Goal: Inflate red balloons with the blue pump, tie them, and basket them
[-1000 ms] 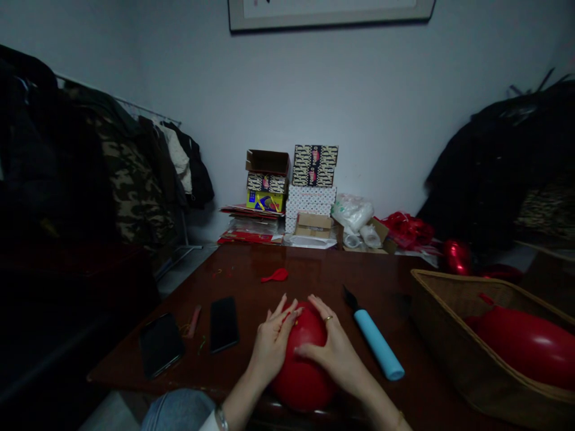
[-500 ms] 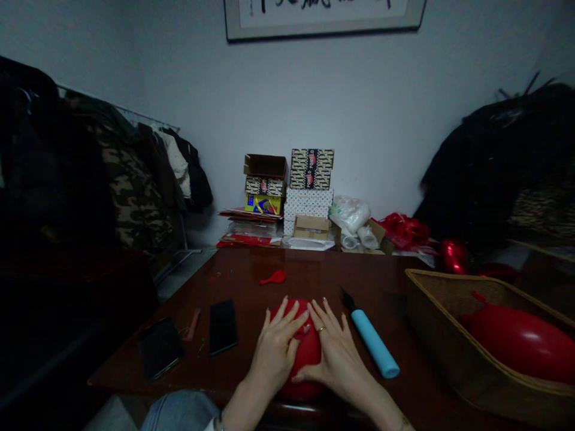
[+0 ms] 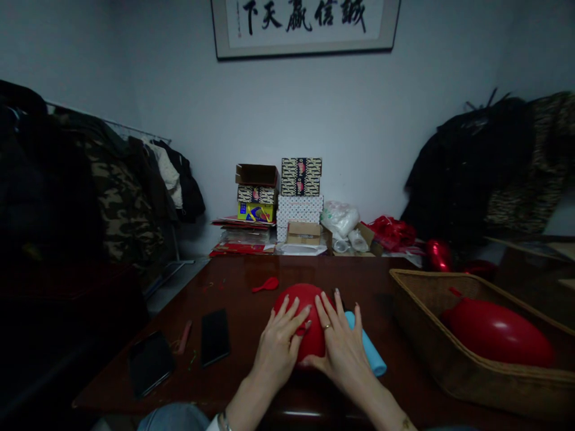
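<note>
An inflated red balloon point(image 3: 302, 293) rests at the front of the dark table, between my two hands. My left hand point(image 3: 281, 338) lies over its left side, with thumb and forefinger close together by what looks like the balloon's neck. On the right side, my right hand point(image 3: 338, 335) presses with spread fingers, a ring on one of them. Both hands grip the balloon and cover much of it. Just right of my right hand lies a light blue hand pump point(image 3: 372, 353), its black nozzle end mostly hidden behind my fingers.
A wicker basket point(image 3: 431, 353) holding another inflated red balloon point(image 3: 498, 329) stands at right. A flat red balloon point(image 3: 268, 284) lies beyond my hands. Two dark phones point(image 3: 214, 338) and small scraps lie at left. Stacked boxes point(image 3: 300, 209) line the back.
The balloon has tipped and risen slightly between my hands, showing more of its far side. My right hand now overlaps the pump. The camera view has tilted up and turned slightly right.
</note>
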